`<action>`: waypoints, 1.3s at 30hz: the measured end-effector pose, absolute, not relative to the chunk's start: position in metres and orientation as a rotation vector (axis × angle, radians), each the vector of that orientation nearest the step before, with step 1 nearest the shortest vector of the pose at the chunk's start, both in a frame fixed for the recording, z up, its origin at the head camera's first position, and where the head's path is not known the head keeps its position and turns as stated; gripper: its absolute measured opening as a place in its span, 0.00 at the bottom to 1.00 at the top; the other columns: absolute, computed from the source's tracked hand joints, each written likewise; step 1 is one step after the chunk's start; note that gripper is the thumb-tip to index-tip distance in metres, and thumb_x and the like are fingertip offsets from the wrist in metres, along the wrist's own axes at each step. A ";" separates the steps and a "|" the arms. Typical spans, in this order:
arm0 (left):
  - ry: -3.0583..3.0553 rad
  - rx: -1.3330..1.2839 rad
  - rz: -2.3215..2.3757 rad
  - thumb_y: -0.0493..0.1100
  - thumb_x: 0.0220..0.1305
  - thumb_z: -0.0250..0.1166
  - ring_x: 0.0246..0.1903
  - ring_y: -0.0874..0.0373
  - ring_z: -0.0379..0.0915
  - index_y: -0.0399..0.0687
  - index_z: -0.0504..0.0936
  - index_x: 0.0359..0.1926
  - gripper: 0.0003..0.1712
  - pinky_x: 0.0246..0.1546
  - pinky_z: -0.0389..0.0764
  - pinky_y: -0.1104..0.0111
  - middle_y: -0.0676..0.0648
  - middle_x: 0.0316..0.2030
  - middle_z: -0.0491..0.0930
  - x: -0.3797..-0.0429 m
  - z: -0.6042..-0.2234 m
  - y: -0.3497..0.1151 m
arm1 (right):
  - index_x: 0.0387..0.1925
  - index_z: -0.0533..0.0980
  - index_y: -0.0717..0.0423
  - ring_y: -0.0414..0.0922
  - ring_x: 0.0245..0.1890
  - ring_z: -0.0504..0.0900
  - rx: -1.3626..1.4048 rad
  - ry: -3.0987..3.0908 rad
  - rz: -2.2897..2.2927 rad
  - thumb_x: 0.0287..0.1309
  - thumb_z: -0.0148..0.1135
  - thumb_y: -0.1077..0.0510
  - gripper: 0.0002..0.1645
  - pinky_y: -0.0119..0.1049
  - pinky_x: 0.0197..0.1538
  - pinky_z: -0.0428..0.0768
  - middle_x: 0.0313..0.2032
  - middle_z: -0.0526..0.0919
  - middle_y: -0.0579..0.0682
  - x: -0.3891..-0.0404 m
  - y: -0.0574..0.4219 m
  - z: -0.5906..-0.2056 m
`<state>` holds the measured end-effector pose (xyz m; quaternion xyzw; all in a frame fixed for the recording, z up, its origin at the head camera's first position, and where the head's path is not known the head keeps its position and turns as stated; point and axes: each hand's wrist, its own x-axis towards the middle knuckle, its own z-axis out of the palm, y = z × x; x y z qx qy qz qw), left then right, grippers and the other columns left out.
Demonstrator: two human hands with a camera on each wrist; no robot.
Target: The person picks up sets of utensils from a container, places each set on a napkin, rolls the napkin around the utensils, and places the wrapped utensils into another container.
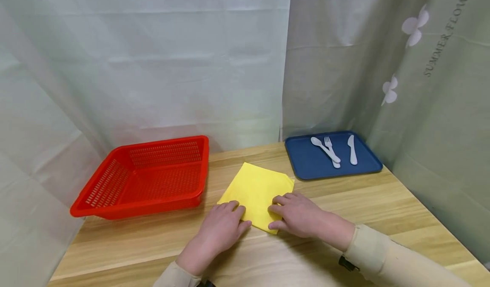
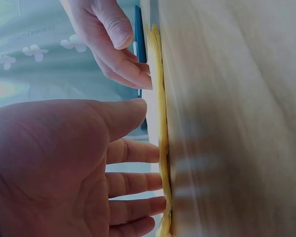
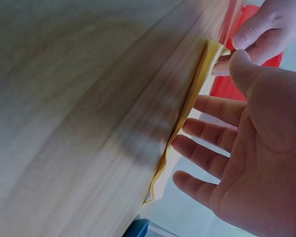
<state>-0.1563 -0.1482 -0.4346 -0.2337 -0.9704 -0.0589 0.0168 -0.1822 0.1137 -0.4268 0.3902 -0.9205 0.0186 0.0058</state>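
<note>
A yellow cloth (image 1: pixel 258 189) lies flat on the wooden table (image 1: pixel 383 206), in front of the person, between a red basket (image 1: pixel 149 208) on the left and a blue tray (image 1: pixel 304 161) at the back right. It sits at a slant, with one corner pointing toward the back and another toward the person, and from the side its edge looks thin and slightly wavy. The left hand (image 1: pixel 223 225) reaches in from below, its fingertips on the near left edge of the cloth; the left wrist view shows those fingers fairly straight, with gaps between them and the thumb held off to one side. The right hand (image 1: pixel 298 214) comes to the near right side, its fingertips at the cloth; the right wrist view shows these fingers spread apart too, palm clear of the table, clamped on nothing. Whether every fingertip of the right hand touches the cloth, I cannot tell. Both arms wear pale sleeves (image 1: pixel 386 255), and a black band (image 1: pixel 347 263) shows at the right cuff. The basket has slotted sides and stands near the cloth without touching it. On the tray a white spoon (image 1: pixel 326 149) and a white fork (image 1: pixel 328 142) cross each other, and a white knife (image 1: pixel 352 151) lies apart, to their right. Behind hangs a pale curtain (image 1: pixel 172 66), printed on the right with white flowers (image 1: pixel 413 27) and dark lettering (image 1: pixel 447 38).
</note>
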 end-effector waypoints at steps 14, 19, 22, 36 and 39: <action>-2.963 -0.770 -0.187 0.57 0.76 0.72 0.58 0.41 0.81 0.45 0.86 0.55 0.21 0.65 0.78 0.44 0.42 0.56 0.84 -0.149 -0.434 -0.148 | 0.63 0.85 0.50 0.52 0.56 0.83 1.236 -2.900 0.101 0.77 0.62 0.33 0.31 0.53 0.59 0.81 0.57 0.84 0.50 -0.173 0.118 -0.427; -2.956 -0.778 -0.186 0.56 0.76 0.71 0.58 0.41 0.81 0.45 0.87 0.55 0.21 0.65 0.77 0.44 0.42 0.56 0.84 -0.148 -0.434 -0.148 | 0.63 0.85 0.50 0.52 0.56 0.83 1.243 -2.888 0.103 0.77 0.62 0.32 0.31 0.53 0.57 0.82 0.57 0.84 0.50 -0.170 0.119 -0.428; -2.952 -0.783 -0.180 0.56 0.76 0.72 0.58 0.41 0.81 0.45 0.87 0.55 0.21 0.65 0.78 0.43 0.42 0.56 0.84 -0.147 -0.434 -0.149 | 0.63 0.85 0.49 0.51 0.55 0.82 1.244 -2.883 0.104 0.77 0.62 0.32 0.31 0.53 0.57 0.82 0.57 0.84 0.49 -0.168 0.120 -0.429; -2.915 -0.850 -0.151 0.55 0.75 0.72 0.55 0.42 0.82 0.46 0.86 0.51 0.18 0.62 0.80 0.44 0.43 0.53 0.84 -0.143 -0.433 -0.150 | 0.60 0.86 0.50 0.49 0.53 0.83 1.245 -2.851 0.162 0.78 0.63 0.35 0.27 0.50 0.55 0.84 0.55 0.85 0.48 -0.165 0.122 -0.427; -2.918 -0.861 -0.150 0.54 0.75 0.72 0.55 0.42 0.82 0.47 0.86 0.50 0.17 0.62 0.80 0.44 0.43 0.53 0.84 -0.143 -0.433 -0.149 | 0.65 0.84 0.53 0.53 0.58 0.84 1.196 -2.846 0.201 0.79 0.64 0.38 0.28 0.54 0.59 0.84 0.59 0.85 0.51 -0.169 0.122 -0.428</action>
